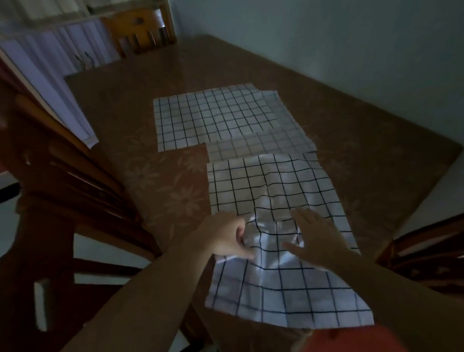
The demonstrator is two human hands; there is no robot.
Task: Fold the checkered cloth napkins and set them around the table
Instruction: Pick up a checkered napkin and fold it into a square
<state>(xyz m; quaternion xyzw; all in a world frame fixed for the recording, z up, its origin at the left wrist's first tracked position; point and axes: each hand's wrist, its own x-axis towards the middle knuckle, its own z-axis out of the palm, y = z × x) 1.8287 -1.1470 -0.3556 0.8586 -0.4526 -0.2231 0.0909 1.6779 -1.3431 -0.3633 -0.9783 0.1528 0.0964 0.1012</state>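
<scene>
Closest to the person, a checkered napkin (278, 253) lies rumpled on the brown flower-patterned surface (157, 183), its near edge hanging over the surface's front edge. The left hand (225, 239) sits at the napkin's left border, its fingers (245, 250) curled and pinching a bunched fold of the cloth. The right hand (313, 240) lies on the napkin just beside it, fingers straight and spread, pressing the fabric down. Beyond this cloth a second checkered napkin (261, 145) lies flat, touching the first one's far edge, and a third checkered napkin (213, 116) partly covers it, farther back and to the left. A dark wooden chair (54, 176) stands at the left side, another chair (433, 250) at the right. At the far end stands a pale orange chair (139, 29), and a curtain (56, 71) hangs at the far left.
</scene>
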